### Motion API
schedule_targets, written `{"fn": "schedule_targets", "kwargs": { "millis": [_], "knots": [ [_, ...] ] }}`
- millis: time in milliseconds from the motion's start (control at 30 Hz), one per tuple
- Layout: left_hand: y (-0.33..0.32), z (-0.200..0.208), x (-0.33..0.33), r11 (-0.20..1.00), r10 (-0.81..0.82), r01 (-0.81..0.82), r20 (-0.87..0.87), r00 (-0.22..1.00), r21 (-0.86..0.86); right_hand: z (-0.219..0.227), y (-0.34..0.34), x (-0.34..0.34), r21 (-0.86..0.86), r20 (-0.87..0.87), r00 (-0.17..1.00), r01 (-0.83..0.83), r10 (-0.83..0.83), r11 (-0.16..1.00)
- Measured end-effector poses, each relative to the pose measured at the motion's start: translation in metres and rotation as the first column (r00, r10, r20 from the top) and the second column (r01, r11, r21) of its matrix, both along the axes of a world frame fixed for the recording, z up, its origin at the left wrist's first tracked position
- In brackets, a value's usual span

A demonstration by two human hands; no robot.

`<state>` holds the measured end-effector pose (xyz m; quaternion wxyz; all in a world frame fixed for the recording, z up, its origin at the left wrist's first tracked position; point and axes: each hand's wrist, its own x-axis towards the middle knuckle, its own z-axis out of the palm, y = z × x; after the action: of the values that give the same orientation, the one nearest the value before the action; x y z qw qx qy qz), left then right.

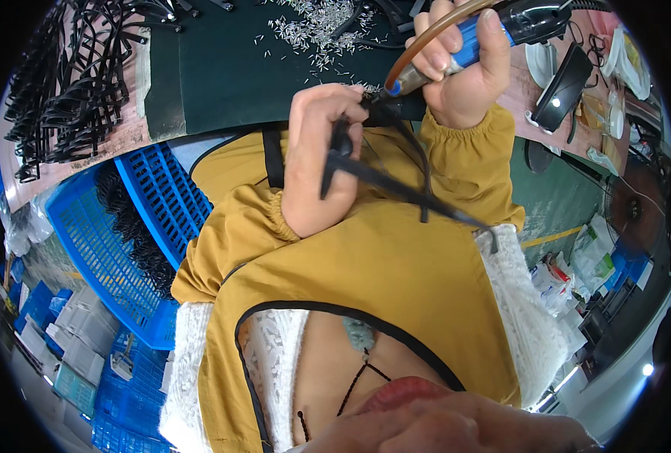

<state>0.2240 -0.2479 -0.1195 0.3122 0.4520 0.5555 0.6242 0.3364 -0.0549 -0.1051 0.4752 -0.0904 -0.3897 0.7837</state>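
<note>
My left hand is closed around a black eyeglass frame, whose long temple arms stick out to the right over my mustard-yellow apron. Wrapped in my right hand is an electric screwdriver with a blue and black body and a brown curved strip along it. Its tip points down-left and meets the frame beside my left fingertips; the exact contact is hidden by the fingers. Just beyond, many small silver screws lie scattered on a dark green mat.
A heap of black eyeglass frames covers the bench's left end. Below it, a blue plastic basket holds more black pieces. At the right are a black phone and a fan. A coiled cord runs from the screwdriver.
</note>
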Motion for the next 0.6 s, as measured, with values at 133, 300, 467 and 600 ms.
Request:
{"fn": "schedule_targets", "kwargs": {
  "millis": [133, 300, 467, 600],
  "knots": [
    [-0.017, 0.005, -0.007, 0.992, -0.054, 0.07, 0.155, 0.986, -0.104, 0.002, -0.002, -0.003, 0.051, 0.029, 0.998, -0.058, 0.057, 0.997],
    [-0.031, 0.005, -0.01, 0.959, -0.255, 0.231, -0.147, 0.956, -0.163, 0.001, -0.004, -0.021, 0.021, -0.402, 0.889, -0.232, 0.221, 0.972],
    [-0.028, -0.001, -0.012, 0.952, -0.299, 0.258, -0.312, 0.902, -0.166, -0.003, -0.009, -0.008, 0.023, -0.019, 0.997, -0.08, 0.08, 0.997],
    [-0.026, -0.007, -0.016, 0.96, -0.28, 0.271, -0.287, 0.916, -0.071, -0.004, -0.014, -0.005, 0.047, -0.014, 0.992, -0.124, 0.125, 0.991]
  ]
}}
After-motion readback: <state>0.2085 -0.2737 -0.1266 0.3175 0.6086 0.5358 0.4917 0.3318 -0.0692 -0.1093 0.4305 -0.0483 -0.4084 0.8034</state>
